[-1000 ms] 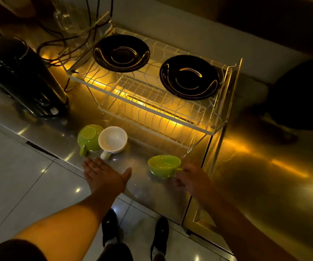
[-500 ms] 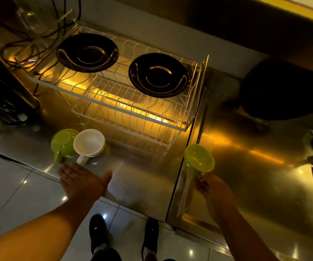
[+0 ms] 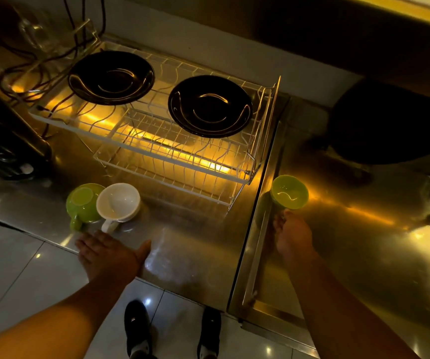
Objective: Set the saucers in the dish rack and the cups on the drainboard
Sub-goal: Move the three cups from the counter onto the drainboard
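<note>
Here, green cup (image 3: 289, 192) (upright) in right hand (image 3: 292, 238)

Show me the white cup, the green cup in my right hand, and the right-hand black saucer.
white cup (image 3: 117, 201), head view, inside bowl
green cup (image 3: 289, 192), head view, inside bowl
right-hand black saucer (image 3: 210, 106), head view, centre well

Dim scene; warm yellow glare streaks on steel counter (image 3: 364, 255); dark corners; wide-angle bending at edges.

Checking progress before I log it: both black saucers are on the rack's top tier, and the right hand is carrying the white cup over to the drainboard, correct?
Not quite. The head view shows the right hand holding a green cup; the white cup sits on the counter beside the other green cup. Both saucers are on the rack's top tier.
</note>
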`<state>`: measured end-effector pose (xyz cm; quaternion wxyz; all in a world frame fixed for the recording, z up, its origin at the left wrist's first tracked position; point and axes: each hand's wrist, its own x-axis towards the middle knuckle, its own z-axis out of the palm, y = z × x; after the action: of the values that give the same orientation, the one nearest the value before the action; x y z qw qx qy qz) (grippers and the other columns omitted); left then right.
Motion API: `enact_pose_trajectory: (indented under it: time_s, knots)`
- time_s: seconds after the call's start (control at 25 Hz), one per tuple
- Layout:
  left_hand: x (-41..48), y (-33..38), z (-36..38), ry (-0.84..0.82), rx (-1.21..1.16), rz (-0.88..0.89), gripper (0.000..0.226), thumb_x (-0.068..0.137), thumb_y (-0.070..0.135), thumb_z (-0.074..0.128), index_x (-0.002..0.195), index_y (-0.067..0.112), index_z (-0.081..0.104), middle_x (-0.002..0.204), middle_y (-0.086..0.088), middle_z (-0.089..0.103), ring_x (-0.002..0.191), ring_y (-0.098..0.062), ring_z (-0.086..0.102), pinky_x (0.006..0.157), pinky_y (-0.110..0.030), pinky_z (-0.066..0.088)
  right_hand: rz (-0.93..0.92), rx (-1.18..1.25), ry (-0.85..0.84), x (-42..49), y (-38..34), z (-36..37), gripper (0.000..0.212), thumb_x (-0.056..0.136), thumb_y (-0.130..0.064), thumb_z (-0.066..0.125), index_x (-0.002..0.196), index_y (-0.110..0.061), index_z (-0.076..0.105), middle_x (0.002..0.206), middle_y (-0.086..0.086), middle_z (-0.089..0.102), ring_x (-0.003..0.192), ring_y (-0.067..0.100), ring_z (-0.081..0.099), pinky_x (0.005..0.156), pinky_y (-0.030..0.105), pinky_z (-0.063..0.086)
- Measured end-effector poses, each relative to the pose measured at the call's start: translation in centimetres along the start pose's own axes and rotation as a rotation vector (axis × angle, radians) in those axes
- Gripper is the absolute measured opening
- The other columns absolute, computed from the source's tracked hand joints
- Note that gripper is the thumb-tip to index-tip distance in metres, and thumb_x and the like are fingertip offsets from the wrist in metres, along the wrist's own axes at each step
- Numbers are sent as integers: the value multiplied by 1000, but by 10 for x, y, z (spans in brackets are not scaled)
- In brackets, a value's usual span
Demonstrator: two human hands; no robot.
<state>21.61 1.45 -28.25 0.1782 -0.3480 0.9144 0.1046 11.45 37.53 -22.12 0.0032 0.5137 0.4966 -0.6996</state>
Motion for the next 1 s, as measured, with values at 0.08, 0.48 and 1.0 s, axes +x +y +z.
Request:
enact_pose_trajectory:
  time_s: [0.08, 0.48, 1.0]
  knots:
    - [0, 1, -1, -15, 0, -3, 135, 65, 94, 26, 151, -7, -4, 159, -34, -4, 147, -48, -4, 119, -54, 7, 16, 52, 23, 2, 0, 4, 9, 93, -12, 64, 102, -13, 64, 106, 8, 68, 102, 19, 66, 91, 35, 54]
    - [6, 0, 3, -26, 2, -17, 137, 64, 96, 24, 150, -7, -7, 158, -34, -7, 147, -49, -5, 118, -56, 8, 51, -37, -62, 16, 3, 5, 37, 101, -12, 46, 136, -3, 48, 139, 16, 54, 126, 27, 54, 105, 39, 43]
    - [8, -2, 8, -2, -15, -8, 137, 65, 94, 30, 151, -6, -5, 159, -34, -6, 147, -48, -5, 118, -56, 8, -211, -602, 88, 30, 8, -6, 19, 97, -30, 57, 87, -14, 63, 82, 7, 62, 65, 15, 54, 57, 30, 44]
